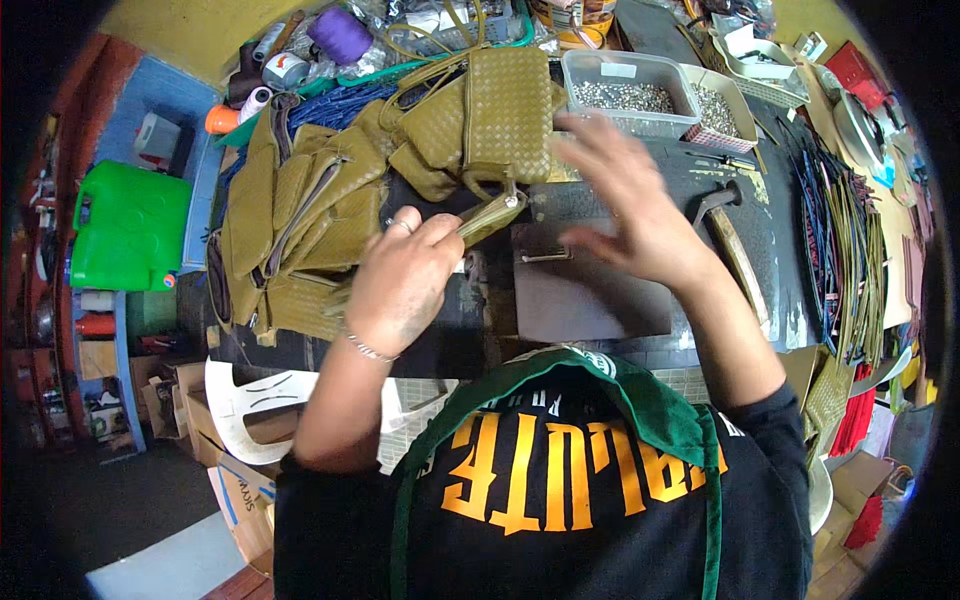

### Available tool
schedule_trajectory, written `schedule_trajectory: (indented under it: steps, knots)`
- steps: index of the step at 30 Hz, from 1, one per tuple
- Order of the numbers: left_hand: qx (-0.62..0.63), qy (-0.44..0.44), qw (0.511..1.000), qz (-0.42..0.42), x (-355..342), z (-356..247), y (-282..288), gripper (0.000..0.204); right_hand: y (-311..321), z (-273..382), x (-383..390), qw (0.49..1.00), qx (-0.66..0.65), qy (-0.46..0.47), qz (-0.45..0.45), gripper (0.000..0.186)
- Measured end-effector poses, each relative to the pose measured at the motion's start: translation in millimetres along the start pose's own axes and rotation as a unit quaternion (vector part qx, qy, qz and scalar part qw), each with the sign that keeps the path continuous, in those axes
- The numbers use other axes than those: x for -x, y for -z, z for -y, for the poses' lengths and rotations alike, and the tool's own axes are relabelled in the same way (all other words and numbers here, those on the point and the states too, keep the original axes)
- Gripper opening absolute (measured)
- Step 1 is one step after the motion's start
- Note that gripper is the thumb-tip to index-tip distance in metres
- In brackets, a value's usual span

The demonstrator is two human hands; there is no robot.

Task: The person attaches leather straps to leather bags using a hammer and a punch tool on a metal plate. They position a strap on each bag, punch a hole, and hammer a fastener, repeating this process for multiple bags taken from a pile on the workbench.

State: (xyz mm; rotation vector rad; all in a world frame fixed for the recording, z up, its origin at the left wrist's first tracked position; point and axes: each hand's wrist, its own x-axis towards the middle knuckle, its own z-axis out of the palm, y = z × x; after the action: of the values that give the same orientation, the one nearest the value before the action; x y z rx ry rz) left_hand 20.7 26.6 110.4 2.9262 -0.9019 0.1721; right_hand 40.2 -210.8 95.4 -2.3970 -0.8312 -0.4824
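My left hand (405, 275) grips an olive woven piece (487, 218), which points up to the right and has a small metal fitting at its end. My right hand (625, 205), slightly blurred, is raised with fingers apart above a dark board (590, 310), right of that piece and holding nothing visible. A heap of olive woven bags (275, 225) covers the left side of the black worktable (500, 350), with a rectangular one (505, 115) at the back. A hammer (745, 270) lies right of my right hand.
Containers of small metal fittings (625, 100) and thread cones (340, 38) line the back. Bundled coloured strips (850, 250) hang at the right. A green jerrycan (128, 222) stands on a blue shelf at the left, with cardboard boxes (175, 405) below.
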Motion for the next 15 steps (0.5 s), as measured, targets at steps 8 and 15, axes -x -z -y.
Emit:
schedule_trajectory:
  steps: [8,15]
  knots:
    - [-0.079,-0.082,0.994,0.000,21.8,6.5,51.6,0.009,-5.1,14.6,-52.1,0.971,-0.052,0.091,0.213,0.030]
    - [-0.093,-0.111,0.988,0.055,35.4,13.2,21.0,0.009,18.1,-13.3,13.7,0.966,-0.036,0.018,0.255,0.025]
